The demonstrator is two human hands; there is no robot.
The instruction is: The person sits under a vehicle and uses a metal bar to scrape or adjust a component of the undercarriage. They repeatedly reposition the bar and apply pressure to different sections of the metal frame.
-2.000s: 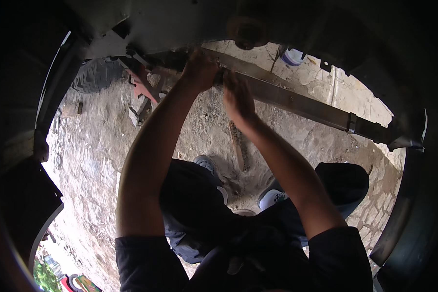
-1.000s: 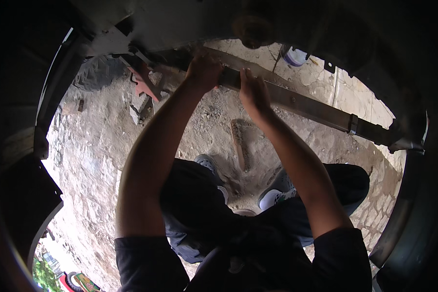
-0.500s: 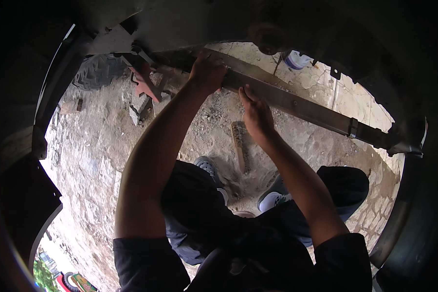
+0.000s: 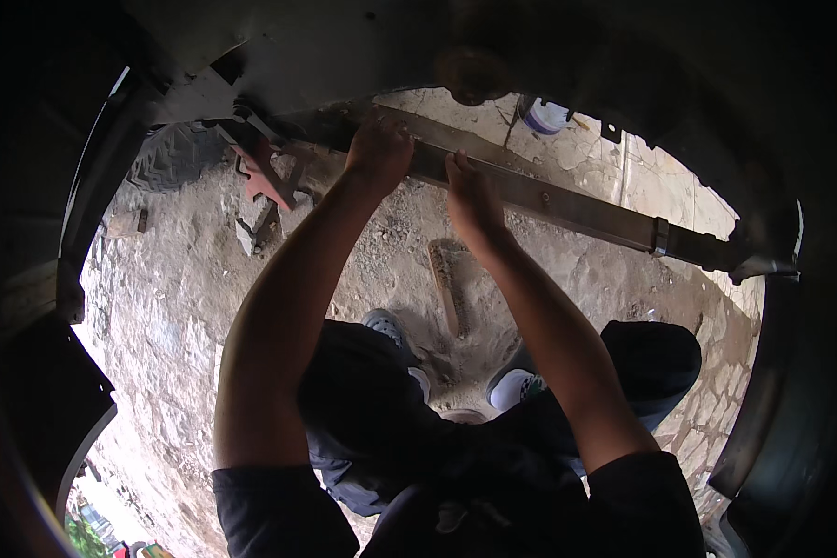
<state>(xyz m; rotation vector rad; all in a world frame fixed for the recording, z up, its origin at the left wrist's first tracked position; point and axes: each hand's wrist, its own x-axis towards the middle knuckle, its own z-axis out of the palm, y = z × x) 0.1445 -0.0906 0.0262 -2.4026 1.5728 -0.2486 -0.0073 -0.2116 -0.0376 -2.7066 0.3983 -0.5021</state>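
Observation:
My left hand (image 4: 378,152) is closed on a long rectangular metal bar (image 4: 591,214), near the upper middle of the view. Just right of it, my right hand (image 4: 474,193) has its fingers closed against the bar's near edge, the fingertips at it. The bar slopes down to the right, with a metal clamp (image 4: 660,237) round it toward that end. The dark metal underside (image 4: 298,56) of what looks like a vehicle frames the scene above and at both sides, hiding part of the bar's left end.
Left are a red metal stand (image 4: 260,181), broken grey blocks (image 4: 249,228) and a treaded tyre (image 4: 163,158). A wooden stick (image 4: 446,284) lies on the dusty ground (image 4: 158,307) between my shoes (image 4: 511,386). A white-and-blue bucket (image 4: 544,116) stands beyond the bar.
Over the last two seconds my right hand moved right along the bar, away from my left hand, then slightly back left. Since half a second ago the underside and bar shifted slightly left in view.

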